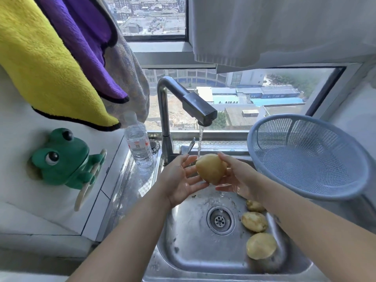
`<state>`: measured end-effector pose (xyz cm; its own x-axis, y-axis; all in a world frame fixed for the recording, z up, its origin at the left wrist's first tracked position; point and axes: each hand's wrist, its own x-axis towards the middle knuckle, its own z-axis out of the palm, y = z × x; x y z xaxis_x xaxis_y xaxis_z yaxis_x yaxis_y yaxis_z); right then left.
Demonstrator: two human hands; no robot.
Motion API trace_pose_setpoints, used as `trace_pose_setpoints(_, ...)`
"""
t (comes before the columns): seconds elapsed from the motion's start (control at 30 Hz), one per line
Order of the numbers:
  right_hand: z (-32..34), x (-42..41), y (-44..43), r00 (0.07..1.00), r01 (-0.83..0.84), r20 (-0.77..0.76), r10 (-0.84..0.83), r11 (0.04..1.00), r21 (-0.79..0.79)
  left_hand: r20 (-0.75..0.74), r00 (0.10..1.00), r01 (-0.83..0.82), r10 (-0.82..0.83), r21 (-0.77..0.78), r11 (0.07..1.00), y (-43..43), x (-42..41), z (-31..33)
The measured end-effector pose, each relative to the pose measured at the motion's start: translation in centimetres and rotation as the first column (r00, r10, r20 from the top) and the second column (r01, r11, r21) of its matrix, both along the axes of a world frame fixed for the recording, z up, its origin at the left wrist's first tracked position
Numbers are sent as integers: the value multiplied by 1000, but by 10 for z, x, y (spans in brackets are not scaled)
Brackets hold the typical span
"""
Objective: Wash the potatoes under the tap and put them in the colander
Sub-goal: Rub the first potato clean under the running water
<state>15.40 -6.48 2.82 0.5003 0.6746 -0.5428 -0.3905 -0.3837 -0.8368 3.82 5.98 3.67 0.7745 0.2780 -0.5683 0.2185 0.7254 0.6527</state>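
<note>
A pale yellow potato (210, 168) sits under the thin stream running from the steel tap (200, 110). My right hand (238, 176) cups it from the right, thumb on top and fingers curled beneath. My left hand (181, 184) is palm up with fingers spread and rests against the potato's left side. Three more potatoes (254, 221) lie along the right side of the steel sink (183, 231). The blue mesh colander (305, 135) stands tilted on the counter to the right, with nothing in it.
A clear water bottle (139, 145) stands left of the tap base. A green frog holder (65, 157) hangs on the left wall under yellow and purple towels (40, 68). The drain (219, 220) lies in the sink's middle. A window runs behind the tap.
</note>
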Motion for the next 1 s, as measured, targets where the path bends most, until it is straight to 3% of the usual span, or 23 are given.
trace_pose_setpoints(0.13,-18,-10,-12,980,-192,46,195,979,-62,-38,999,5,-5,-4,1000,-15,-17,-21)
trace_pose_setpoints(0.23,-35,-20,-16,919,-283,201,338,923,-259,-163,968,221,-192,184,958,-28,-31,-46)
trace_pose_setpoints(0.3,-43,-23,-17,767,-318,389,511,828,-461,-311,899,410,-308,355,840,-32,-41,-59)
trace_pose_setpoints(0.37,-49,-28,-17,614,-322,472,633,747,-582,-426,844,523,-327,516,678,-32,-49,-68)
trace_pose_setpoints(0.5,-54,-37,-13,501,-294,501,706,683,-668,-489,829,557,-272,764,326,-27,-60,-77)
trace_pose_setpoints(0.6,-56,-43,-7,547,-301,482,684,698,-649,-470,811,539,-349,833,130,-30,-70,-83)
trace_pose_setpoints(0.7,-60,-50,-1,667,-401,387,637,744,-534,-463,832,494,-305,869,30,-35,-79,-92)
trace_pose_setpoints(0.87,-60,-63,10,774,-441,303,556,817,-371,-432,897,437,-94,898,46,-20,-93,-93)
trace_pose_setpoints(1.0,-54,-67,23,795,-411,310,520,840,-354,-463,865,443,195,886,138,2,-107,-93)
